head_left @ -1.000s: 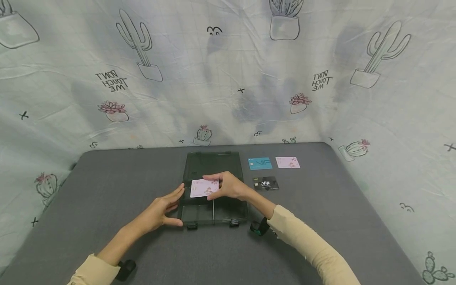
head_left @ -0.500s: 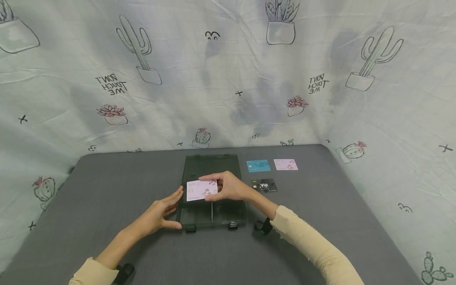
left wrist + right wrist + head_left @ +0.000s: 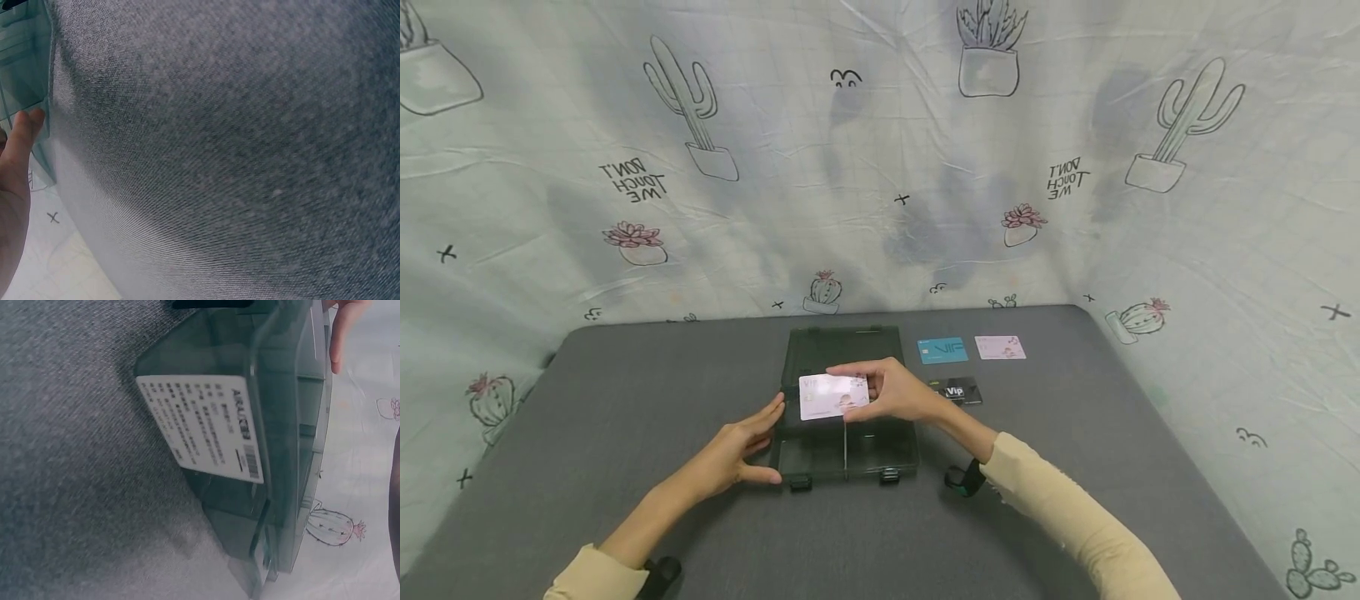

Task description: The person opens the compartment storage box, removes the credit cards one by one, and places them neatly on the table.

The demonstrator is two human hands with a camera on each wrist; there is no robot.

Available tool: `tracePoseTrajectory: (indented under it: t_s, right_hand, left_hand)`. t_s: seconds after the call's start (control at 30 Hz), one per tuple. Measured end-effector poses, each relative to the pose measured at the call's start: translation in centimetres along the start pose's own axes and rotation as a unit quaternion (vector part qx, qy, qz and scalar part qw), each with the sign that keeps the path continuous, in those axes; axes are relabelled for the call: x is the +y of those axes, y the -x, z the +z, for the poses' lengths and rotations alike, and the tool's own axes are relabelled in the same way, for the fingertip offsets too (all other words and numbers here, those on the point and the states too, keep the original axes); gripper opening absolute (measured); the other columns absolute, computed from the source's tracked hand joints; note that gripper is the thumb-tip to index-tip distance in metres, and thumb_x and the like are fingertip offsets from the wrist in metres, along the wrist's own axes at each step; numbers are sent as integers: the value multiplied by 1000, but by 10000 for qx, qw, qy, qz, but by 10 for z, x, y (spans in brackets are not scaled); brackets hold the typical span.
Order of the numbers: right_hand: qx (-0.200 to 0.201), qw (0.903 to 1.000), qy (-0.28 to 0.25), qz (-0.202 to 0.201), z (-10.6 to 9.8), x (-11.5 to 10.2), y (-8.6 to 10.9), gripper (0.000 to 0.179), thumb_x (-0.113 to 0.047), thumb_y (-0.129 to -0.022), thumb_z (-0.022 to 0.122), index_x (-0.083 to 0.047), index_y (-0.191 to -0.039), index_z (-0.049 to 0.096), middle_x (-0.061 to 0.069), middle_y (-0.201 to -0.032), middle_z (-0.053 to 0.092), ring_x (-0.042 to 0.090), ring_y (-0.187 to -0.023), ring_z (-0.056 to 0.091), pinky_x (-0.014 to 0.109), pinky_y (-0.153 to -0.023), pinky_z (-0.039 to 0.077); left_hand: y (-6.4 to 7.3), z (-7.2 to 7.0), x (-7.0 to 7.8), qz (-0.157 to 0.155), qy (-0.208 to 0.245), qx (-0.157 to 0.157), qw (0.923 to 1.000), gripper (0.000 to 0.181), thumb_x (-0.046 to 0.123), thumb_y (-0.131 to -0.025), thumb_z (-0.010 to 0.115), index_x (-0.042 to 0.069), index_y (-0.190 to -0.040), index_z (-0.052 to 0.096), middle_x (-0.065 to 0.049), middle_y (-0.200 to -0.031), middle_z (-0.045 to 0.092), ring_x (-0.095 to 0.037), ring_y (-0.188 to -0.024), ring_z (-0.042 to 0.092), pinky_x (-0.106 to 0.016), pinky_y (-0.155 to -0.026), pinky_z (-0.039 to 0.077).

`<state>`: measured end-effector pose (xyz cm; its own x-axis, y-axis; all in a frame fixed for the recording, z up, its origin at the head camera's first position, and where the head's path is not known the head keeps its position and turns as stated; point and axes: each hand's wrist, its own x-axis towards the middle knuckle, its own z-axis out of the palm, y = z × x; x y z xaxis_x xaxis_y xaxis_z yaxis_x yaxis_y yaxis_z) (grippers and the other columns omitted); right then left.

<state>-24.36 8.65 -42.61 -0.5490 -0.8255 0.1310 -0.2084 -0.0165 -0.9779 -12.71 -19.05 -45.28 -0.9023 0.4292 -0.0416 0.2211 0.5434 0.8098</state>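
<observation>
Between thumb and fingertips, my right hand (image 3: pixel 901 392) pinches the right edge of a pink VIP card (image 3: pixel 820 396). The card is over the middle of a dark, see-through plastic box (image 3: pixel 883 454), its printed face showing. Behind it the box's lid (image 3: pixel 842 346) lies folded back. My left hand (image 3: pixel 733 450) rests along the box's left side, fingers extended, thumb by the front left corner. In the left wrist view, two fingertips (image 3: pixel 31 119) overlap the box wall. A white printed label (image 3: pixel 206 425) shows on the box's side in the right wrist view.
Right of the box, a blue card (image 3: pixel 943 351) and another pink card (image 3: pixel 1000 347) lie on the grey tabletop (image 3: pixel 1075 433). A black Vip card (image 3: pixel 961 390) lies nearer, partly behind my right hand. A cactus-print cloth (image 3: pixel 850 200) hangs behind the table.
My right hand shifted the pink card slightly left and tilted it, then moved back right and levelled it. The left hand stayed at the box; the head view tipped up a little.
</observation>
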Motion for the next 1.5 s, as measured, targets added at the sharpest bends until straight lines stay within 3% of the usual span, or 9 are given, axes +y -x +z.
tracePoseTrajectory:
  t_s: [0.2,0.53,1.17,1.5]
  right_hand:
    - [27,9998,-151,115,-4,-2,6,68,12,-72,77,3,-134,52,19,-125,60,16,-90,66,29,-76,59]
    - [227,9993,-172,228,-11,-1,18,58,9,-76,75,2,-131,56,15,-116,63,15,-85,63,25,-72,59]
    - [384,9975,-400,428,-23,1,49,59,8,-77,75,5,-132,54,17,-121,60,16,-90,64,26,-73,60]
    - [202,9972,-135,713,-25,6,71,61,2,-76,78,-4,-132,57,12,-107,67,15,-82,64,24,-69,58]
  left_hand:
    - [0,-1,0,48,-8,3,10000,103,14,-70,84,-12,-146,21,-22,-157,8,-41,-138,24,-39,-101,44]
    - [0,0,0,37,-32,-42,10000,103,12,-70,83,-12,-147,20,-23,-157,7,-42,-137,24,-39,-102,44]
    - [2,1,-2,157,-85,-53,9998,102,14,-71,82,-12,-147,19,-24,-157,6,-43,-136,27,-39,-101,44]
    - [1,0,-2,171,-37,-94,9998,102,16,-73,81,-11,-147,18,-23,-157,5,-44,-136,27,-38,-101,44]
